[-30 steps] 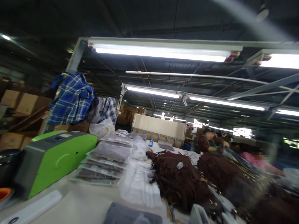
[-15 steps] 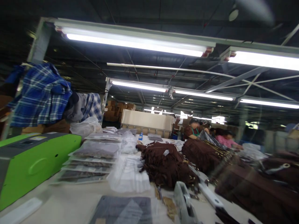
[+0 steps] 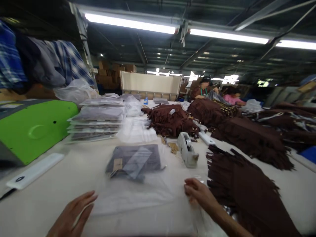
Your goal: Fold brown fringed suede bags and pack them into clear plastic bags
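A folded grey item with a small tan tag [image 3: 118,164] lies on or in a clear plastic bag [image 3: 138,196] at the middle of the table. At the bag's left edge is my left hand [image 3: 75,214], its fingers apart and nothing seen in them. My right hand [image 3: 198,194] is right of the bag, fingers curled together; clear plastic shows blurred below it, and what the fingers hold cannot be made out. Beside that hand, dark brown fringed material [image 3: 247,187] lies flat. A tape dispenser [image 3: 188,151] stands beyond my right hand.
A green machine [image 3: 37,128] and a white bar-shaped device [image 3: 36,171] are at the left. Stacked bagged items [image 3: 98,115] stand behind, beside brown fringed piles [image 3: 170,120]. Two people [image 3: 203,89] are in the background. Plaid clothes [image 3: 71,61] hang at upper left.
The view has tilted down, showing more of the table. Both my hands have come into view, along with the whole bag and the fringed material at right.
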The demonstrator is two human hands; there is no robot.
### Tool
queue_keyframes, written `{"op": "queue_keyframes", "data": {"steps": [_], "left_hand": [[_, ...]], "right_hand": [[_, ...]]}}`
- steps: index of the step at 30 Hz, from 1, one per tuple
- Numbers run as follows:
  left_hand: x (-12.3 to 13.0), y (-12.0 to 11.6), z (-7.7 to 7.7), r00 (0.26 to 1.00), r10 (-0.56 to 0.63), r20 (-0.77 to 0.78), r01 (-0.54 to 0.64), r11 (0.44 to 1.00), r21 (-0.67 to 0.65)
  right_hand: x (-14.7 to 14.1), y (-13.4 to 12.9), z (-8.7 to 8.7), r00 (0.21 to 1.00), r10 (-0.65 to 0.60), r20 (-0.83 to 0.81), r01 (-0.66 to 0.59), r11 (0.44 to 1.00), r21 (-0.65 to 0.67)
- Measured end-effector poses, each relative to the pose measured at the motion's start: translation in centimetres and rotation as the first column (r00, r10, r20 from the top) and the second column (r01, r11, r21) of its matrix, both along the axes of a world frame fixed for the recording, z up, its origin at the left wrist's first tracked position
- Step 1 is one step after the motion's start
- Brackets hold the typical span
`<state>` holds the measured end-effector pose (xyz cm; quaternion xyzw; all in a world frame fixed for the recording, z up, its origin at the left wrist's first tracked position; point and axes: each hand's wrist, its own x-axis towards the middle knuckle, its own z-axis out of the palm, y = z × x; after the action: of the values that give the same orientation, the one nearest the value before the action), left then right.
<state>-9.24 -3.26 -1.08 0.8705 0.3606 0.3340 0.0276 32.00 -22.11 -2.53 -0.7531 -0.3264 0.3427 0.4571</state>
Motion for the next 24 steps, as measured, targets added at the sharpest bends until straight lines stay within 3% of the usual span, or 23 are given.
{"op": "queue_keyframes", "data": {"steps": [3,6,8,10,12,15,19,24], "left_hand": [[7.5,0.0,2.1,0.978,-0.202,0.052,0.207,0.973,-0.104],[16.6,-0.5,3.9,0.880,-0.475,-0.032,0.455,0.859,-0.235],[21.3,-0.5,4.1,0.807,-0.578,-0.124,0.531,0.801,-0.277],[24.4,-0.1,3.5,0.672,-0.679,-0.296,0.597,0.733,-0.325],[26.2,0.5,2.9,0.545,-0.737,-0.400,0.638,0.674,-0.372],[27.3,1.5,2.5,0.465,-0.774,-0.431,0.665,0.626,-0.407],[27.9,2.2,2.7,0.440,-0.784,-0.437,0.672,0.611,-0.420],[28.2,2.3,2.2,0.484,-0.771,-0.414,0.654,0.633,-0.414]], "right_hand": [[-0.7,1.7,1.7,0.951,-0.015,-0.310,-0.016,0.995,-0.097],[-1.0,3.2,3.0,0.887,0.072,-0.456,-0.149,0.980,-0.135],[-1.2,3.8,3.2,0.864,0.083,-0.497,-0.197,0.964,-0.182],[-1.5,4.1,3.1,0.848,0.065,-0.526,-0.218,0.948,-0.234],[-1.8,4.2,3.1,0.834,0.041,-0.551,-0.236,0.928,-0.288],[-2.5,4.2,3.1,0.831,0.018,-0.556,-0.255,0.901,-0.351],[-3.8,4.5,2.9,0.867,0.020,-0.498,-0.219,0.913,-0.344],[-5.6,2.8,2.0,0.901,-0.024,-0.434,-0.121,0.946,-0.301]]}}
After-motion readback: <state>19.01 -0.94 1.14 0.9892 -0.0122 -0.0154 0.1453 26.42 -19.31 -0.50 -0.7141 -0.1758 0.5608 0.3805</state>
